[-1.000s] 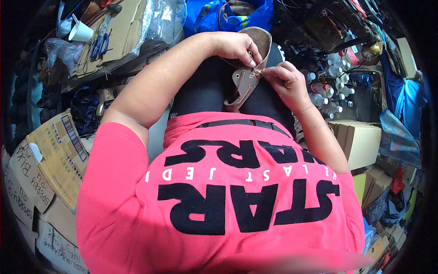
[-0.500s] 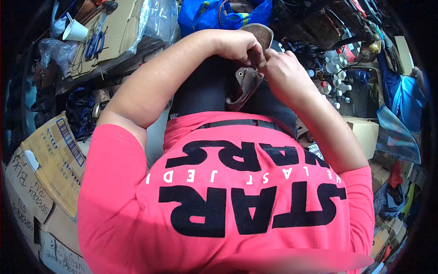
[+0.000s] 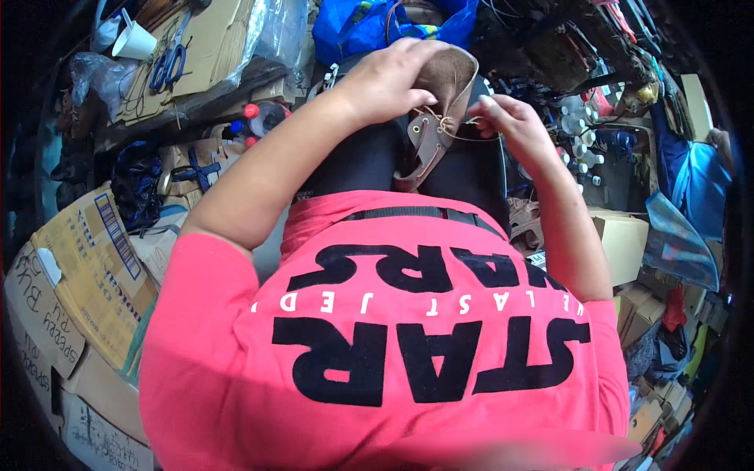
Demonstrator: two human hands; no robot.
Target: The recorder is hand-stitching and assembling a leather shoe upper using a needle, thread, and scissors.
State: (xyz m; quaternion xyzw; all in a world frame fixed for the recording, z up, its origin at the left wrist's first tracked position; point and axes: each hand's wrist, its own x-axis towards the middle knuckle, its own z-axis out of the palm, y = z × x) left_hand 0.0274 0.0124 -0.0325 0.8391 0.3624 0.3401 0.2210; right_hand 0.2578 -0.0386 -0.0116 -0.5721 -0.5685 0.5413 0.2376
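Observation:
A brown leather shoe upper [image 3: 446, 77] lies over my lap, its eyelet flaps turned toward me. A thin tan lace [image 3: 471, 140] runs through its eyelets and loops out to the right. My left hand [image 3: 390, 82] grips the upper along its left edge, the thumb close to the eyelets. To the right of the upper, my right hand [image 3: 514, 125] has its fingers pinched together on the lace, a little apart from the leather.
A blue bag [image 3: 338, 31] sits beyond my knees. Far left are flattened cardboard [image 3: 216, 47], blue-handled scissors [image 3: 167, 67] and a white cup [image 3: 134, 41]. Small bottles [image 3: 581, 141] crowd the right, near a cardboard box [image 3: 620, 247]. Cardboard boxes [image 3: 94, 259] fill the near left.
My hands were together at the eyelets and have moved apart. The left has shifted left and up along the upper; the right has drawn away to the right, and the lace loop now shows.

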